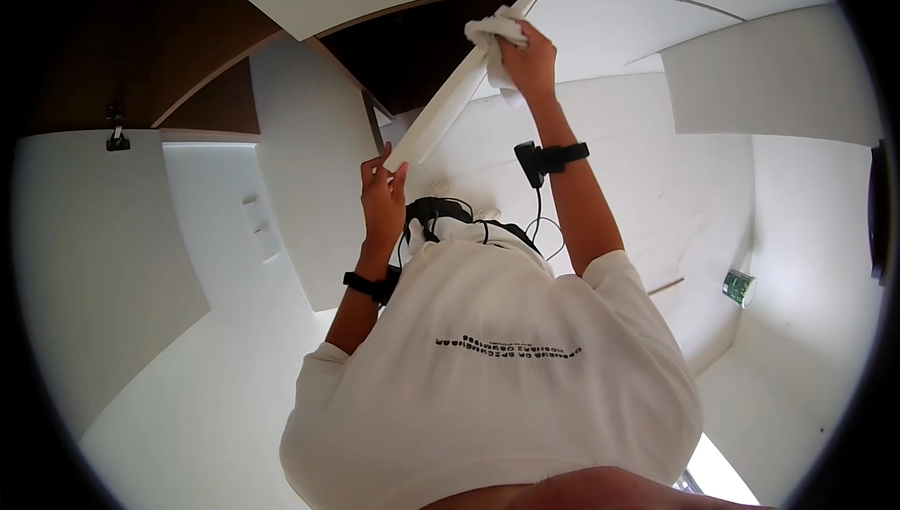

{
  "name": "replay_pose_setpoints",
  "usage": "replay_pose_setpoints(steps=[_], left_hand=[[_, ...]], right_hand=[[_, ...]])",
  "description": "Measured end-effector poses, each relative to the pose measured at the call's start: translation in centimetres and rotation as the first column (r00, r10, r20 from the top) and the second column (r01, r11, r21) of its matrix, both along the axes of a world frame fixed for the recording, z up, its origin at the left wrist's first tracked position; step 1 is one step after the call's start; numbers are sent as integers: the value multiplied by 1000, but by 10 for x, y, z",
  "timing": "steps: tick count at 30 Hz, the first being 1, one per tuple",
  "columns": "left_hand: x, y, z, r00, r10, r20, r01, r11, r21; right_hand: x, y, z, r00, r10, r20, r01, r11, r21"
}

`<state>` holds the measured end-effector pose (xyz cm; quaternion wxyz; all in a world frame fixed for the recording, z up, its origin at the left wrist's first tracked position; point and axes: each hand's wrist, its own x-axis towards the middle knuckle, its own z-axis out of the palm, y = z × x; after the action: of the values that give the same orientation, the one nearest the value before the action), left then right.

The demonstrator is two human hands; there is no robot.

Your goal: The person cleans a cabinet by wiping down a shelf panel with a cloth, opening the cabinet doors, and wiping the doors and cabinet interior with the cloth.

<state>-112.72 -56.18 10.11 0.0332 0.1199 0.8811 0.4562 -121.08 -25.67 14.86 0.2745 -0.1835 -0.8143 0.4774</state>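
Now the right hand [532, 62] grips a white cloth [497, 30] against the pale panel [441, 114] whose end the left hand [382, 196] pinches.

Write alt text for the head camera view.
A person's right hand holds a crumpled white cloth at the edge of a long white panel, while the left hand grips the panel's near end. Beyond is an open cabinet's dark interior.
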Motion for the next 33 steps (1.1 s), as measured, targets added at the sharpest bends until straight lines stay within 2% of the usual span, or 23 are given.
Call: replay_pose_setpoints(steps=[1, 4, 5, 7, 10, 11, 13, 16, 19, 23, 24, 27, 30, 33], left_hand=[[-4, -2, 0, 1000, 5, -17, -5, 1000, -6], [-22, -11, -3, 999, 27, 26, -29, 998, 51], [-28, -15, -5, 999, 34, 43, -37, 997, 66], [-41, -20, -10, 993, 111, 52, -117, 981, 156], [-59, -24, -9, 977, 210, 37, -213, 947, 242], [-66, -26, -9, 971, 237, 13, -232, 939, 254], [-75, -24, -13, 956, 293, -22, -275, 917, 291], [-93, -28, -17, 950, 309, -45, -299, 942, 155], [-113, -21, -17, 927, 373, -29, -353, 897, 265], [-138, -10, -15, 863, 496, 98, -499, 804, 324], [-144, -12, -22, 851, 505, 147, -526, 819, 230], [-157, 6, -30, 833, 516, 202, -553, 795, 250], [-179, 9, -36, 802, 352, 483, -478, 862, 166], [-193, 21, -38, 772, 352, 528, -455, 888, 73]], right_hand=[[6, -9, 1, 997, 71, -17, -70, 996, 56], [30, -50, 10, 952, 285, 109, -289, 957, 29], [37, -62, 9, 929, 362, 82, -362, 932, -17], [46, -72, 26, 867, 461, 188, -460, 886, -53], [45, -41, 19, 895, 406, 186, -409, 912, -22], [47, -25, 12, 914, 340, 222, -322, 940, -112], [51, 10, 8, 943, 229, 241, -229, 973, -29], [63, 55, 11, 955, 79, 285, -86, 996, 14], [68, 98, 14, 961, -38, 273, 12, 995, 98], [69, 145, 9, 953, -115, 281, 67, 982, 175], [69, 157, 5, 954, -103, 283, 48, 980, 194], [65, 190, -3, 951, -44, 307, -18, 980, 198], [54, 221, -6, 942, -50, 333, -28, 974, 225], [44, 267, -7, 925, -61, 376, -28, 974, 226]])
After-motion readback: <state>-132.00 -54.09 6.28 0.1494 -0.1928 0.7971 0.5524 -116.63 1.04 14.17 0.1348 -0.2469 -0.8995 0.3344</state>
